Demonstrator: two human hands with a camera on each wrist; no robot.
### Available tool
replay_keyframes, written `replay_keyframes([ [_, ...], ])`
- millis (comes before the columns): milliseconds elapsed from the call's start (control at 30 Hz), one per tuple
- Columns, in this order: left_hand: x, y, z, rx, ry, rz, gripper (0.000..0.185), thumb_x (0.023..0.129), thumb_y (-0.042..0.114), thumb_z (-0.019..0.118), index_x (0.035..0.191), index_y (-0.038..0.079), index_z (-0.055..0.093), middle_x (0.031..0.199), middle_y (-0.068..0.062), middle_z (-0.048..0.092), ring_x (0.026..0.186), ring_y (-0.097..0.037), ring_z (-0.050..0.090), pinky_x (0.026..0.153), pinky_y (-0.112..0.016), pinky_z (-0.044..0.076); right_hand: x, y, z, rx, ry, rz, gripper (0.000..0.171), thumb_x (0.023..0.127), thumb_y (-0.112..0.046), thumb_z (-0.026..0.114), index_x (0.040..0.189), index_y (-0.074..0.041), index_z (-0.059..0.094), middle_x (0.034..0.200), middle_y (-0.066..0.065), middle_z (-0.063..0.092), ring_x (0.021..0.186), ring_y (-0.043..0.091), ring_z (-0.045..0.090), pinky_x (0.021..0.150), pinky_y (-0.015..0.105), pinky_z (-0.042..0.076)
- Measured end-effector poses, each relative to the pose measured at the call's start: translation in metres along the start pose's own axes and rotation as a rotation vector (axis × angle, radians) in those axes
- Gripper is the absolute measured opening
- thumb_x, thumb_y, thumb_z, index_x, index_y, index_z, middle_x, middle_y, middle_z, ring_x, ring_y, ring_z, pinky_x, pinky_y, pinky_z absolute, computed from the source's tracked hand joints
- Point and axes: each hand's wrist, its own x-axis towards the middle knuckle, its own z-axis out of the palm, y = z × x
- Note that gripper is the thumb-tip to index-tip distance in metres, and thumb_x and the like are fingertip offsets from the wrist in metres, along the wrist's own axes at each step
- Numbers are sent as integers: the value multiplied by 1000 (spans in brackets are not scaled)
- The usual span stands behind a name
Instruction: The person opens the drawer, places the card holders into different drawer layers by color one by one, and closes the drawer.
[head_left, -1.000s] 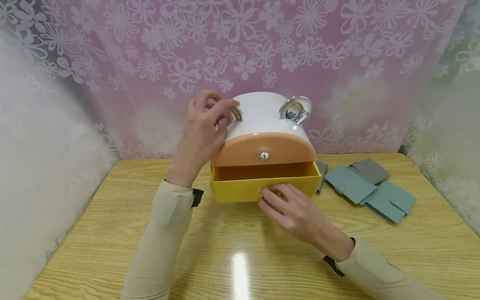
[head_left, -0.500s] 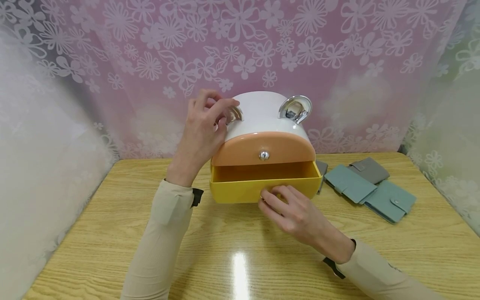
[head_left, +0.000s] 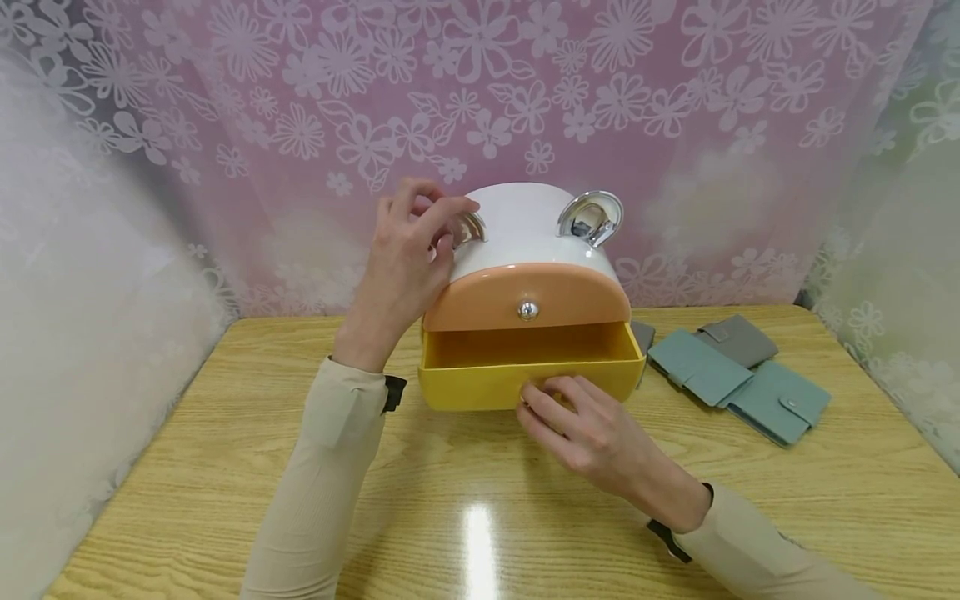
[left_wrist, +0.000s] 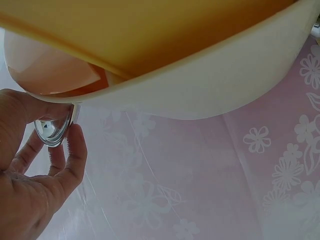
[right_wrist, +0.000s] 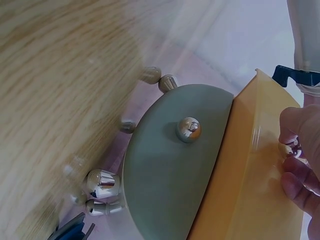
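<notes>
A small white domed box [head_left: 517,225] stands on the wooden table [head_left: 225,467]. It has an orange upper drawer [head_left: 525,292] with a silver knob [head_left: 528,311], which is closed. The yellow lower drawer [head_left: 472,383] is pulled partly out and looks empty inside. My left hand [head_left: 450,221] pinches the silver ear-shaped handle [left_wrist: 52,131] at the box's top left. My right hand [head_left: 543,392] pinches the small silver knob [right_wrist: 289,148] on the yellow drawer's front [right_wrist: 245,190]. A second silver ear [head_left: 591,218] sits free at the top right.
Right of the box lie two teal wallets [head_left: 701,367] [head_left: 780,404] and a grey one [head_left: 738,340]; another grey piece [head_left: 643,337] peeks out behind the drawer. Flowered curtains [head_left: 300,125] close in the back and both sides.
The yellow drawer has slid a little further out toward me, with my right hand on its knob. My left hand has stayed on the silver ear.
</notes>
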Motion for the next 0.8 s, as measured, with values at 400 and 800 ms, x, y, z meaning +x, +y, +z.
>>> replay_keyframes([
  [400, -1, 0, 1, -3, 7, 8, 31, 94, -3, 59, 118, 13, 73, 118, -15, 54, 103, -33, 57, 97, -45, 37, 3, -3, -3, 21, 61, -23, 30, 105, 0, 48, 95, -3, 76, 101, 11, 73, 82, 24, 64, 72, 31, 57],
  [800, -1, 0, 0, -17, 8, 12, 31, 94, -3, 60, 118, 12, 73, 118, -16, 54, 100, -33, 58, 97, -45, 35, 2, -8, -8, 25, 51, -17, 30, 106, -2, 47, 97, -3, 76, 102, 11, 74, 82, 24, 64, 73, 32, 57],
])
